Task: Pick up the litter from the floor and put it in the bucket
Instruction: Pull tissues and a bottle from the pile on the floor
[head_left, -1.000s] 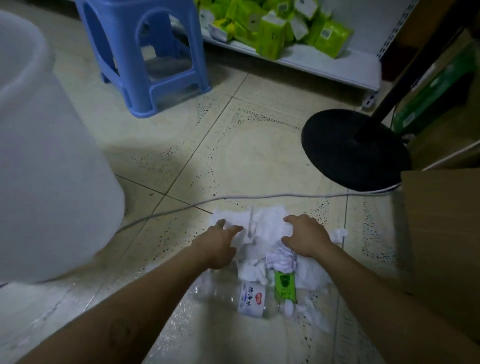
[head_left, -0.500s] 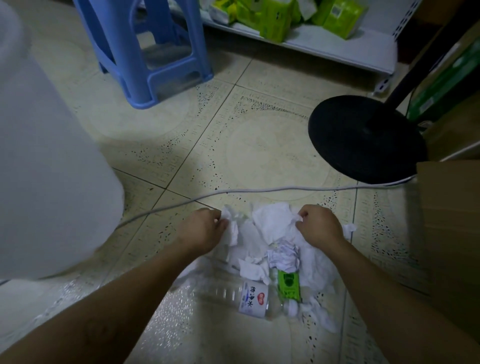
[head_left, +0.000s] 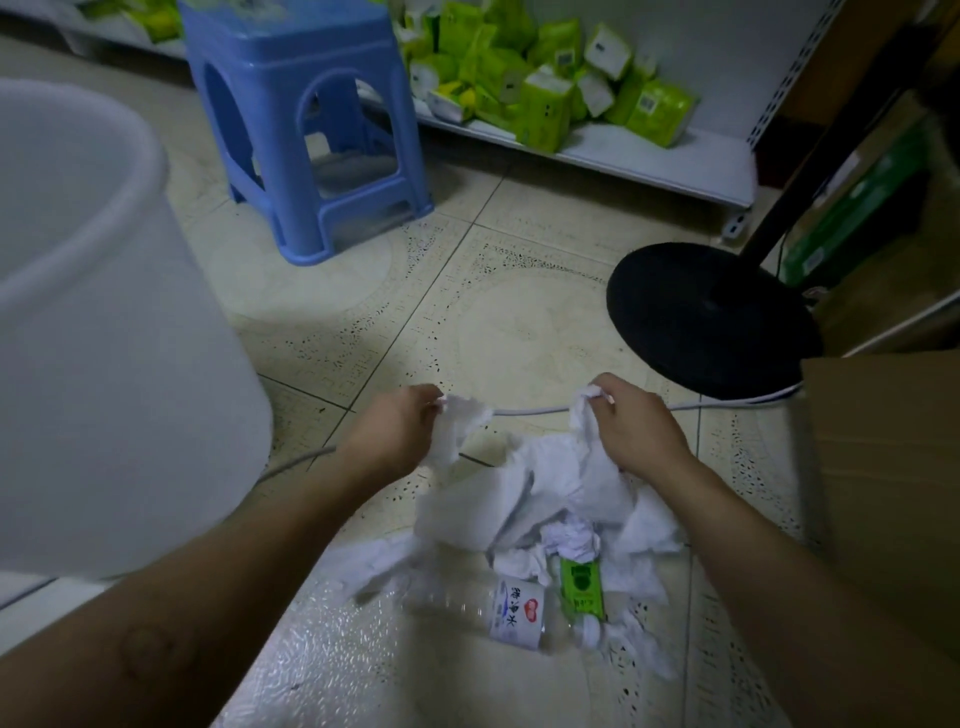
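A heap of white crumpled tissue paper (head_left: 545, 488) lies on the tiled floor in front of me. My left hand (head_left: 395, 431) pinches one raised edge of it and my right hand (head_left: 634, 426) pinches another, lifting the paper off the floor. Under the heap lie a clear plastic water bottle (head_left: 498, 608) with a white label and a small green wrapper (head_left: 582, 584). The big white bucket (head_left: 78, 291) stands at the left, close to my left forearm.
A blue plastic stool (head_left: 306, 119) stands behind the bucket. A black round fan base (head_left: 706, 317) sits at the right, its grey cable (head_left: 535, 410) running across the floor under my hands. A cardboard box (head_left: 883, 478) is at the right; green packs (head_left: 535, 67) fill a low shelf.
Both hands closed on the tissue paper's edges and lifted them up from the floor, spreading apart. The view tilted up a little.
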